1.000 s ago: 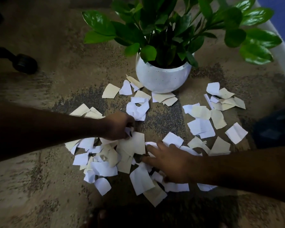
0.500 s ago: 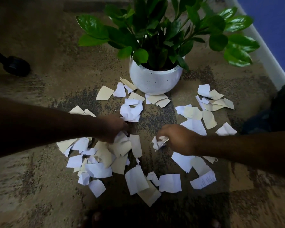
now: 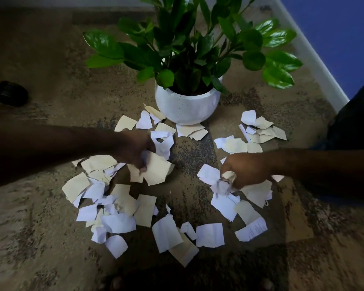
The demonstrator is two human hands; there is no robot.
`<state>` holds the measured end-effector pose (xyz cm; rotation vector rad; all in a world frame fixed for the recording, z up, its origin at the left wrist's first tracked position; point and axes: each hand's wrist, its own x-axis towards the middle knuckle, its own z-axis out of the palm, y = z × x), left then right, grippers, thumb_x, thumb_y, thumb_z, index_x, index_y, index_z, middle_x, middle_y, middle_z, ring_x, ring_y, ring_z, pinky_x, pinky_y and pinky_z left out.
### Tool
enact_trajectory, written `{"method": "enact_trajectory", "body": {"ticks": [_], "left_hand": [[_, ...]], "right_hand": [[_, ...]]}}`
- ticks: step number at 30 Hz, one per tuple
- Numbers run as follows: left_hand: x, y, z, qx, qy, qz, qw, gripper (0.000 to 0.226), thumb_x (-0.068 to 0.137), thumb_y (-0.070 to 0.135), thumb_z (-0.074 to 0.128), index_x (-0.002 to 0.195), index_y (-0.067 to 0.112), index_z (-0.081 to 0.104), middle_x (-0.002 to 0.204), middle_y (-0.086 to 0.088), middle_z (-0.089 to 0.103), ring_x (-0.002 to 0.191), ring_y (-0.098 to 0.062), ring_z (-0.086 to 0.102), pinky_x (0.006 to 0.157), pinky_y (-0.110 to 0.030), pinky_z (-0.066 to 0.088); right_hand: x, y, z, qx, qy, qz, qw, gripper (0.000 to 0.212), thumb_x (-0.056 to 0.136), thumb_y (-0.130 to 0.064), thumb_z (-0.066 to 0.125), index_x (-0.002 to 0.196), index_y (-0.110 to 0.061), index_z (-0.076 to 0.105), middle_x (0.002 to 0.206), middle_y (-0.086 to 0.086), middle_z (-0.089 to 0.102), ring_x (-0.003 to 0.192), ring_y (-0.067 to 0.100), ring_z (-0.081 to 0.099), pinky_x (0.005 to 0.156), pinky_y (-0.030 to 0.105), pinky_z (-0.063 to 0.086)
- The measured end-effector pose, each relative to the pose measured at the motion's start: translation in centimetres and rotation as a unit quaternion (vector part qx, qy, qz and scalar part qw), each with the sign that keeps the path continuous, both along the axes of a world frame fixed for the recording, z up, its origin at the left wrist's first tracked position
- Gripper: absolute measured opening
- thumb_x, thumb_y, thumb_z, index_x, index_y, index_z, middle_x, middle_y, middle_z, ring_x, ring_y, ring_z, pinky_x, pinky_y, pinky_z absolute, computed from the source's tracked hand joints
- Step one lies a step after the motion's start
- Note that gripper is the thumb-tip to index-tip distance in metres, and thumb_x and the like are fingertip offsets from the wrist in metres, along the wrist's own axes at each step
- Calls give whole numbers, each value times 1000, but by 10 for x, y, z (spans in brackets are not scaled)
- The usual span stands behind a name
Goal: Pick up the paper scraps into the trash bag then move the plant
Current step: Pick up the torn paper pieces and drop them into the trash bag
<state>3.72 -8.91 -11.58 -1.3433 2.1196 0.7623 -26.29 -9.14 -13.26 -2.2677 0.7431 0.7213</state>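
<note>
White and cream paper scraps [image 3: 209,235] lie scattered over the carpet in front of a green leafy plant [image 3: 189,45] in a round white pot [image 3: 186,106]. My left hand [image 3: 135,151] is left of centre, its fingers closed on a large cream scrap [image 3: 157,171] plus smaller pieces. My right hand [image 3: 245,170] is at the right, closed on a crumpled bunch of white and cream scraps [image 3: 224,182]. More scraps [image 3: 259,129] sit to the right of the pot. No trash bag can be identified.
A patterned brown carpet [image 3: 51,59] covers the floor. A black chair caster [image 3: 10,93] stands at the far left. A white baseboard [image 3: 315,57] under a blue wall runs along the upper right. A dark shape [image 3: 357,118] fills the right edge.
My right hand drew back to the right with a gathered bunch of scraps. My left hand closed on a large cream scrap and raised it off the pile. The view shifted slightly.
</note>
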Motion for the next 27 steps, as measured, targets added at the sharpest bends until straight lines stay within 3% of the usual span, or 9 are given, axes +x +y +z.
{"method": "enact_trajectory", "body": {"ticks": [4, 8, 11, 15, 19, 21, 23, 27], "left_hand": [[-5, 2, -3, 16, 23, 9, 1000, 52, 81, 26, 75, 129, 18, 57, 119, 3, 58, 98, -8, 42, 82, -20, 34], [-7, 4, -9, 41, 18, 27, 999, 55, 81, 29, 75, 131, 18, 56, 126, 0, 61, 100, -13, 51, 84, -23, 40], [-11, 5, -11, 32, 17, 34, 999, 54, 81, 31, 74, 131, 19, 56, 128, -1, 60, 104, -17, 53, 83, -24, 40], [-12, 5, -12, 0, 40, 62, 997, 56, 79, 32, 77, 129, 19, 57, 129, -1, 56, 110, -18, 55, 86, -26, 45], [-12, 6, -16, -57, 67, 28, 996, 49, 78, 35, 77, 121, 18, 63, 134, 2, 45, 113, -17, 52, 83, -22, 40], [-15, 6, -17, -72, 68, 15, 995, 48, 78, 37, 77, 120, 19, 64, 140, 4, 40, 114, -17, 52, 82, -21, 38], [-19, 6, -18, -77, 72, 0, 994, 45, 78, 39, 76, 119, 21, 65, 149, 7, 32, 119, -17, 52, 85, -21, 36], [-31, 5, -23, -74, 67, -20, 995, 35, 78, 32, 75, 111, 23, 68, 157, 8, 23, 126, -19, 49, 88, -24, 39]], "right_hand": [[-13, 13, -7, -50, 26, 15, 998, 20, 84, -20, 69, 100, -8, 71, 110, 14, 64, 99, 26, 56, 90, 36, 45], [-15, 26, -12, -107, 44, -21, 993, 33, 77, -21, 75, 110, -19, 70, 148, 11, 37, 121, 29, 47, 95, 39, 47], [-12, 33, -15, -127, 24, 8, 992, 31, 80, -19, 71, 110, -23, 68, 159, 8, 20, 132, 32, 37, 96, 40, 43], [0, 37, -14, -145, 29, 34, 988, 33, 85, -15, 64, 118, -18, 64, 148, 12, 36, 128, 31, 38, 94, 34, 39], [2, 40, -24, -121, -7, 21, 992, 37, 87, -9, 62, 124, -5, 61, 125, 15, 55, 114, 26, 51, 84, 22, 37], [-1, 41, -25, -98, -11, 1, 995, 38, 88, -8, 62, 125, -3, 60, 125, 15, 59, 113, 26, 54, 89, 23, 39], [-4, 39, -23, -84, -15, -13, 996, 31, 87, -9, 63, 117, -4, 64, 118, 14, 63, 107, 24, 57, 94, 26, 44], [-10, 27, -15, -68, -26, -68, 995, 16, 78, -7, 70, 94, -4, 69, 98, 11, 67, 88, 23, 60, 81, 33, 49]]}}
